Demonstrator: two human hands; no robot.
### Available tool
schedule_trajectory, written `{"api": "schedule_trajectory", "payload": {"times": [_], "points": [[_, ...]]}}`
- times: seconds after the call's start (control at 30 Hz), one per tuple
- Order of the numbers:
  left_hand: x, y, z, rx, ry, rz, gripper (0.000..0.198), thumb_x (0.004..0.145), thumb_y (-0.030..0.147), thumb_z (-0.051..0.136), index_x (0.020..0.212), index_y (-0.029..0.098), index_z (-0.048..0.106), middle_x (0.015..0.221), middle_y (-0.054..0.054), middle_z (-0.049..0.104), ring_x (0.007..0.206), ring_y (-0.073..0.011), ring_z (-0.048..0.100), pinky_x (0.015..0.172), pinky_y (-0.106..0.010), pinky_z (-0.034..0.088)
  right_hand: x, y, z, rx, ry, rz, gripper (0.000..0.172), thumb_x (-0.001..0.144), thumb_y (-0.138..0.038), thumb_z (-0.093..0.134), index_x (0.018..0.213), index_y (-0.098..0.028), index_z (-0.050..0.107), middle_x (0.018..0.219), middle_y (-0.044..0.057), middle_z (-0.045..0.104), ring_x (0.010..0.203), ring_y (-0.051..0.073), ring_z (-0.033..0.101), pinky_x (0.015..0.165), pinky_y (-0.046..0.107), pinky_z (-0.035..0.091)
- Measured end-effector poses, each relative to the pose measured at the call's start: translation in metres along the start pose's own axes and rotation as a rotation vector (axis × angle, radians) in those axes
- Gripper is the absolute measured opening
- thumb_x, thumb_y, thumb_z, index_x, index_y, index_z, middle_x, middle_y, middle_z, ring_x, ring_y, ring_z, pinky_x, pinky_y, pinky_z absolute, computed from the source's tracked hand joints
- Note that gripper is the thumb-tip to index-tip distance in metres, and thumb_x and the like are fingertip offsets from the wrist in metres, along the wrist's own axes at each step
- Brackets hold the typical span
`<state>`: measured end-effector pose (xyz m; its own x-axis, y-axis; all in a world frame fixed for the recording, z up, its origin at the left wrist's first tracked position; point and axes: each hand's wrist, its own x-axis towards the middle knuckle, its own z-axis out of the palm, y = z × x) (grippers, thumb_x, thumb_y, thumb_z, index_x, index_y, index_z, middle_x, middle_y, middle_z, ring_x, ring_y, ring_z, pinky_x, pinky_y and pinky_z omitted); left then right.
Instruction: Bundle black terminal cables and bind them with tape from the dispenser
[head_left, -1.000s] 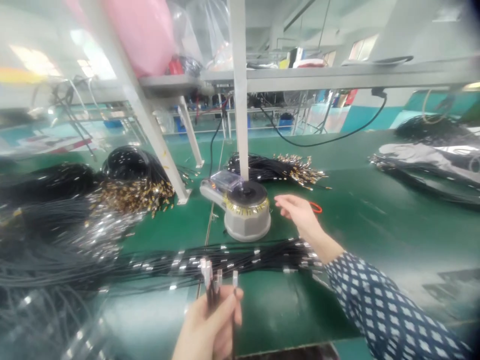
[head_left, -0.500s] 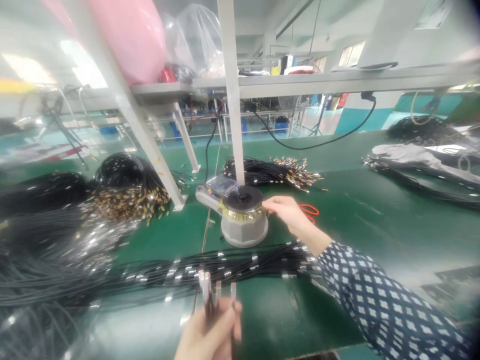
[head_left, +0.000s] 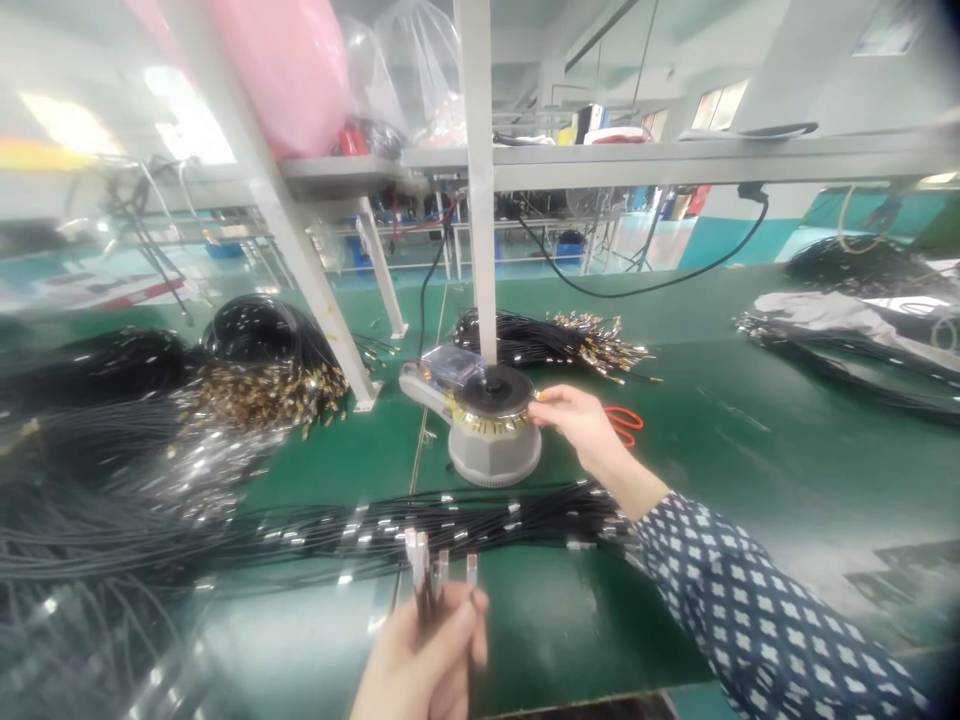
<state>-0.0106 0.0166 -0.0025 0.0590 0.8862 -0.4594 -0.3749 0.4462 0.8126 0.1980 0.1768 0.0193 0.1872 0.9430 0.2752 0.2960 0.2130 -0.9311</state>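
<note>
My left hand is closed round a small bunch of black cables, their silver plug ends sticking up above my fingers. My right hand reaches out to the round grey tape dispenser and pinches at its right rim, where short strips of tape hang; whether a strip is between the fingertips I cannot make out. A long bundle of black cables with silver plugs lies across the green table between the two hands.
Heaps of black cables with gold terminals lie to the left, another bundle behind the dispenser. Orange scissors rest right of my right hand. White shelf posts rise behind the dispenser. More cables and bags sit at the far right.
My right hand has moved left from above the table to the dispenser's rim and closed into a pinch there. The left hand has kept its bunch of cables, almost still.
</note>
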Motion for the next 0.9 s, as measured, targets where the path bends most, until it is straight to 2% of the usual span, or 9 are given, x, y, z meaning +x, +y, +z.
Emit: {"api": "schedule_trajectory", "payload": {"times": [0.07, 0.13, 0.23, 0.33, 0.47, 0.67, 0.8, 0.9], "points": [[0.000, 0.000, 0.000, 0.002, 0.001, -0.001, 0.042, 0.056, 0.045, 0.086, 0.076, 0.012, 0.068, 0.053, -0.001, 0.058, 0.032, 0.0033, 0.023, 0.033, -0.012, 0.012, -0.005, -0.007, 0.000, -0.021, 0.012, -0.038, 0.016, 0.070, -0.030, 0.070, 0.075, -0.017, 0.063, 0.067, 0.005, 0.070, 0.063, 0.020, 0.066, 0.063, 0.034, 0.052], [-0.001, 0.000, -0.001, 0.000, 0.001, -0.002, 0.042, 0.056, 0.045, 0.086, 0.076, 0.012, 0.069, 0.053, -0.001, 0.059, 0.032, 0.0033, 0.024, 0.032, -0.012, 0.012, -0.011, -0.014, 0.000, -0.050, 0.039, -0.103, 0.011, 0.070, -0.026, 0.070, 0.076, -0.019, 0.064, 0.076, 0.006, 0.071, 0.074, 0.022, 0.066, 0.075, 0.037, 0.051], [-0.001, 0.000, -0.001, -0.012, -0.005, -0.002, 0.043, 0.055, 0.045, 0.087, 0.076, 0.012, 0.069, 0.053, -0.001, 0.059, 0.032, 0.0035, 0.024, 0.033, -0.012, 0.012, -0.018, -0.019, -0.001, -0.066, 0.084, -0.180, 0.010, 0.078, -0.027, 0.065, 0.086, -0.021, 0.066, 0.091, 0.007, 0.070, 0.089, 0.022, 0.063, 0.088, 0.038, 0.047], [-0.002, 0.000, 0.000, -0.023, -0.017, -0.008, 0.044, 0.054, 0.045, 0.087, 0.075, 0.011, 0.069, 0.053, 0.000, 0.059, 0.032, 0.0039, 0.023, 0.033, -0.012, 0.011, -0.018, -0.013, -0.002, -0.042, 0.113, -0.171, 0.021, 0.081, -0.030, 0.063, 0.099, -0.019, 0.062, 0.092, 0.007, 0.067, 0.081, 0.020, 0.064, 0.081, 0.036, 0.051], [-0.002, 0.001, 0.001, -0.024, -0.022, -0.017, 0.041, 0.057, 0.045, 0.085, 0.075, 0.012, 0.069, 0.053, 0.000, 0.058, 0.032, 0.0038, 0.023, 0.032, -0.012, 0.011, -0.015, 0.001, 0.001, 0.003, 0.089, -0.116, 0.027, 0.079, -0.031, 0.066, 0.100, -0.018, 0.058, 0.084, 0.004, 0.065, 0.072, 0.018, 0.066, 0.071, 0.034, 0.056], [-0.003, 0.000, 0.000, -0.023, -0.023, -0.019, 0.039, 0.058, 0.044, 0.085, 0.076, 0.012, 0.069, 0.053, -0.001, 0.059, 0.032, 0.0035, 0.022, 0.032, -0.012, 0.012, -0.015, 0.005, 0.011, 0.031, 0.112, -0.115, 0.034, 0.073, -0.027, 0.071, 0.101, -0.018, 0.053, 0.099, 0.006, 0.062, 0.071, 0.016, 0.067, 0.069, 0.032, 0.058], [-0.004, 0.000, -0.001, -0.030, -0.018, -0.024, 0.039, 0.058, 0.042, 0.085, 0.076, 0.012, 0.068, 0.053, -0.001, 0.060, 0.032, 0.0035, 0.022, 0.032, -0.012, 0.011, -0.018, -0.003, 0.013, -0.014, 0.088, -0.198, 0.023, 0.077, -0.021, 0.065, 0.098, -0.019, 0.056, 0.103, 0.006, 0.058, 0.068, 0.014, 0.066, 0.068, 0.032, 0.057], [-0.005, 0.000, -0.001, -0.039, -0.011, -0.035, 0.038, 0.060, 0.041, 0.084, 0.077, 0.012, 0.068, 0.054, 0.000, 0.059, 0.033, 0.0033, 0.022, 0.033, -0.013, 0.010, -0.031, -0.020, 0.009, -0.076, 0.055, -0.296, 0.011, 0.081, -0.017, 0.059, 0.090, -0.021, 0.064, 0.099, 0.006, 0.057, 0.082, 0.018, 0.064, 0.079, 0.035, 0.052]]}}
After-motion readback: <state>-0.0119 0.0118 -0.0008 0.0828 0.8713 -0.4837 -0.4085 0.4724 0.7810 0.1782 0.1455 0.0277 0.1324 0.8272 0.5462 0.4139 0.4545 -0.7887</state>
